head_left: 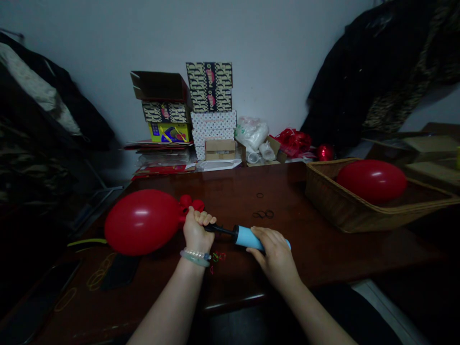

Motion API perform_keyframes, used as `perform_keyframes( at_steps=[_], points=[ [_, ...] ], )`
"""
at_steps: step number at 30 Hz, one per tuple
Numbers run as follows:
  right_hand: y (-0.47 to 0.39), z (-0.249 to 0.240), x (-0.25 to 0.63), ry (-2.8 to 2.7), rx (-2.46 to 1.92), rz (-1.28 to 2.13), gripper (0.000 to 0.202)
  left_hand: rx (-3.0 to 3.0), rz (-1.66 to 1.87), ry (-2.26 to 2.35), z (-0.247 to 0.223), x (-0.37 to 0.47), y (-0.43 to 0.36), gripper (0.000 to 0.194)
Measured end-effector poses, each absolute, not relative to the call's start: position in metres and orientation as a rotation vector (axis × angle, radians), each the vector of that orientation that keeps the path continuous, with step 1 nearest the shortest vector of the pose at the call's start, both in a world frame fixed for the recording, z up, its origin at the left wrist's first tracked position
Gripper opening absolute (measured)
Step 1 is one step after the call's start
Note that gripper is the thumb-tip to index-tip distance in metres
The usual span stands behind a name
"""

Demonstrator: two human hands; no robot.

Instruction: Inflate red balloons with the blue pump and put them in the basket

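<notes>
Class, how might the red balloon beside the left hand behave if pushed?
The red balloon looks swollen and rounded, so it is probably light for its size. Its narrow end meets the left hand, so it may swing rather than roll away. Its shiny skin looks taut, so it would likely feel springy and might pop if pinched.

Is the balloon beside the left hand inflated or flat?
Inflated: the red balloon bulges, rounded and glossy, beside the left hand.

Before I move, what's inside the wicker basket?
A red inflated balloon lies inside the wicker basket, its top above the near rim. The balloon and near wall cover part of the basket's floor, so what lies there cannot be seen.
</notes>
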State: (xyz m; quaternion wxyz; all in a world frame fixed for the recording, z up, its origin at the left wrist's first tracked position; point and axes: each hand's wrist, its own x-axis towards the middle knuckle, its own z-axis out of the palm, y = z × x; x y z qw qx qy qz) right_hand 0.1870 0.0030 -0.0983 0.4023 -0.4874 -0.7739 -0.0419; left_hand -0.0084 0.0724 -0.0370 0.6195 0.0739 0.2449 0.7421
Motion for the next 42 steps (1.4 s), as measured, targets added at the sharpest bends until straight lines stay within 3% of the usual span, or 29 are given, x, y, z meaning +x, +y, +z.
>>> perform_keyframes(
  at_steps=[7,21,36,42],
  points=[
    [0.004,-0.101,0.179,-1.969,-1.252,-0.053,0.043,0.184,1.695,0.605,-0.042,0.005,0.070,0.047],
    [0.014,-0.091,0.223,-1.994,-1.293,-0.128,0.046,0.155,1.778,0.474,-0.027,-0.060,0.086,0.046],
    [0.001,-0.099,0.182,-1.949,-1.222,-0.046,0.041,0.197,1.678,0.589,-0.041,0.015,0.065,0.047],
    [0.004,-0.096,0.184,-1.981,-1.223,-0.014,0.042,0.187,1.695,0.584,-0.038,0.002,0.069,0.047]
  ],
)
